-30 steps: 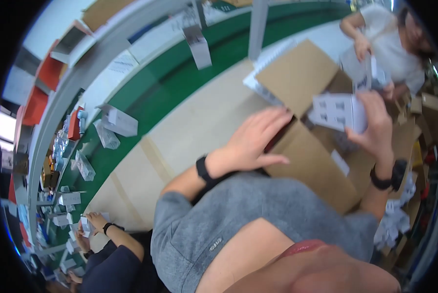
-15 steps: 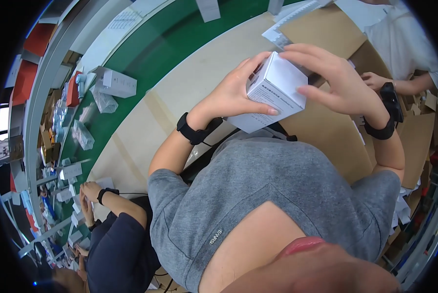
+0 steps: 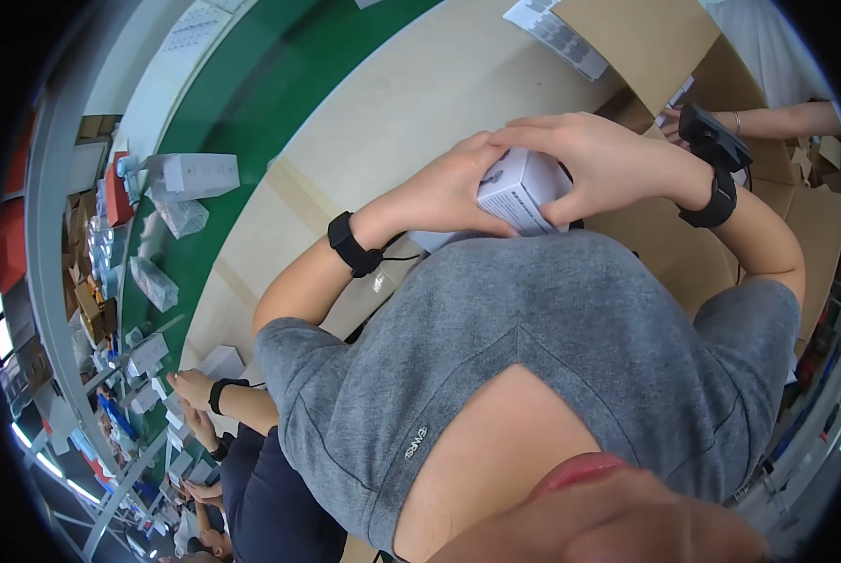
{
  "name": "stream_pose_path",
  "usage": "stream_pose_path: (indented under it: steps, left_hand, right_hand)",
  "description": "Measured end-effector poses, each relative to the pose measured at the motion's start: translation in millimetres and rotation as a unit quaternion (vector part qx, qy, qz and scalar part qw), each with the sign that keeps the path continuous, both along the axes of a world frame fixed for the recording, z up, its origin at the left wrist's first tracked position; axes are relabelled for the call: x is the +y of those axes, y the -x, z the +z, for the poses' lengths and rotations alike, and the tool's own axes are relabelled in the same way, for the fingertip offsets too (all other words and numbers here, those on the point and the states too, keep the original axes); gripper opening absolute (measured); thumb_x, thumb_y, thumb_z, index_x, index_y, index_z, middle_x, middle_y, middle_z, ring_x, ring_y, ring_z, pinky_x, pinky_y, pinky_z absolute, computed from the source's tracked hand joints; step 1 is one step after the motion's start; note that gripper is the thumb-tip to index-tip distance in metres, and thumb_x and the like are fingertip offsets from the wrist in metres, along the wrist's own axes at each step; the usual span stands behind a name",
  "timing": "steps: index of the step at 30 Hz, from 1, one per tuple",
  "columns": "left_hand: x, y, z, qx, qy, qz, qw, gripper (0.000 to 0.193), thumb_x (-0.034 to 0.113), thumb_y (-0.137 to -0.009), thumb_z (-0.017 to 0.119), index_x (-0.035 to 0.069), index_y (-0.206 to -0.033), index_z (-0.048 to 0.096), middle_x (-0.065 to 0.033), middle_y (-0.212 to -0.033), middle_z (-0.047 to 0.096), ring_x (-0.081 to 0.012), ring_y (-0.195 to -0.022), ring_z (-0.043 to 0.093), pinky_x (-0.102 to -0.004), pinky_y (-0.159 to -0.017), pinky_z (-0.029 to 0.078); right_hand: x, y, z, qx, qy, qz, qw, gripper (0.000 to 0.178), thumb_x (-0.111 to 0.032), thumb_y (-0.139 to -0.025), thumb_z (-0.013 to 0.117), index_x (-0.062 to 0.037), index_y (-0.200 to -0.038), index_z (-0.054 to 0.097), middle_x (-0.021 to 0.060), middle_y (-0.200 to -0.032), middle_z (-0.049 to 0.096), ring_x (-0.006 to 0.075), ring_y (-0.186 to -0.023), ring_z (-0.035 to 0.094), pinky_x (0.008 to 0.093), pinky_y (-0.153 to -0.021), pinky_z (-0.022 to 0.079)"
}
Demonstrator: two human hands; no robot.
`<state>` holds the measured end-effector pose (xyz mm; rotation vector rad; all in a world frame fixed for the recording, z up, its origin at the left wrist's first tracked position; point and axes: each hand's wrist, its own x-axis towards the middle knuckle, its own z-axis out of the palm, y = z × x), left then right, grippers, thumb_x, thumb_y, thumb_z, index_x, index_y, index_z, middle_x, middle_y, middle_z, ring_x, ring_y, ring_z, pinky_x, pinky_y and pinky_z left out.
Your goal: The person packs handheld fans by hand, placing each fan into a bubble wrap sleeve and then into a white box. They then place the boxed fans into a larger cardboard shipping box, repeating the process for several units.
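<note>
Close to my chest, both hands hold a small white carton (image 3: 523, 192) with printing on its sides. My left hand (image 3: 448, 186) wraps its left side, thumb along the lower edge. From the right, my right hand (image 3: 594, 159) grips it, its fingers over the top and its thumb on the near side. The fingertips of both hands meet above the carton and hide part of it. Below my left hand, a pale edge of something white (image 3: 431, 240) shows against my shirt; I cannot tell what it belongs to.
A large open cardboard box (image 3: 659, 249) stands at my right, with another person's hand (image 3: 683, 127) at it. A sheet of labels (image 3: 556, 38) lies on the beige table (image 3: 383, 113). Past its edge, a green conveyor (image 3: 251, 122) carries a white box (image 3: 200, 174) and clear bubble bags (image 3: 155, 283). Co-workers sit at left.
My right hand has closed onto the carton, where its fingers were spread before. The carton has been turned and drawn closer to my chest. The view has shifted.
</note>
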<state>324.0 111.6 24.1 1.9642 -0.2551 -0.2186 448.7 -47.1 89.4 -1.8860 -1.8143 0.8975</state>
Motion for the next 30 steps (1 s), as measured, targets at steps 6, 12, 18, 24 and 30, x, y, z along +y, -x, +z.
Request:
stream_pose_path:
  steps: [6, 12, 18, 24, 30]
  left_hand:
    - [1, -6, -21, -0.024, -0.05, -0.026, 0.998, 0.082, 0.03, -0.052, 0.081, -0.002, -0.118, 0.044, -0.018, -0.11, 0.047, -0.0325, -0.105, 0.045, -0.0363, -0.09, 0.039]
    - [14, 2, -28, 0.01, -0.06, -0.026, 0.998, 0.088, 0.029, -0.053, 0.08, -0.002, -0.124, 0.038, -0.0174, -0.112, 0.046, -0.0316, -0.107, 0.044, -0.0354, -0.091, 0.038]
    - [24, 0, -43, -0.036, -0.015, 0.03, 0.999, 0.092, 0.027, -0.055, 0.08, -0.002, -0.128, 0.033, -0.0166, -0.115, 0.045, -0.0308, -0.109, 0.043, -0.0344, -0.093, 0.037]
    - [33, -19, -52, -0.049, 0.006, 0.051, 0.997, 0.089, 0.021, -0.057, 0.079, 0.007, -0.132, 0.032, -0.015, -0.12, 0.043, -0.0292, -0.113, 0.041, -0.0352, -0.096, 0.035]
    - [45, -29, -82, -0.088, -0.007, -0.016, 0.996, 0.09, 0.014, -0.059, 0.077, 0.012, -0.135, 0.029, -0.0139, -0.13, 0.038, -0.0269, -0.12, 0.037, -0.0347, -0.101, 0.031]
  right_hand:
    - [7, 4, -16, 0.006, 0.033, -0.038, 0.999, 0.061, -0.013, -0.06, 0.064, -0.0058, -0.118, 0.048, 0.0185, -0.116, 0.052, 0.0335, -0.092, 0.057, 0.0333, -0.074, 0.049]
    - [-10, -5, -21, 0.005, -0.014, -0.002, 1.0, 0.053, -0.006, -0.066, 0.061, -0.0063, -0.117, 0.05, 0.0183, -0.123, 0.047, 0.0327, -0.096, 0.056, 0.0347, -0.08, 0.047]
    - [-11, -17, -28, -0.103, -0.131, -0.035, 0.985, 0.037, -0.004, -0.066, 0.06, -0.0052, -0.103, 0.057, 0.0157, -0.117, 0.051, 0.0297, -0.095, 0.057, 0.0333, -0.076, 0.049]
    - [7, -17, -46, -0.103, -0.164, 0.043, 0.98, 0.024, -0.005, -0.065, 0.064, -0.0033, -0.088, 0.059, 0.0112, -0.104, 0.056, 0.0278, -0.09, 0.057, 0.0347, -0.076, 0.047]
    - [18, -72, -39, 0.039, -0.073, 0.088, 0.993, 0.022, -0.007, -0.068, 0.066, -0.0014, -0.087, 0.057, 0.0115, -0.102, 0.055, 0.0274, -0.087, 0.056, 0.0334, -0.074, 0.047]
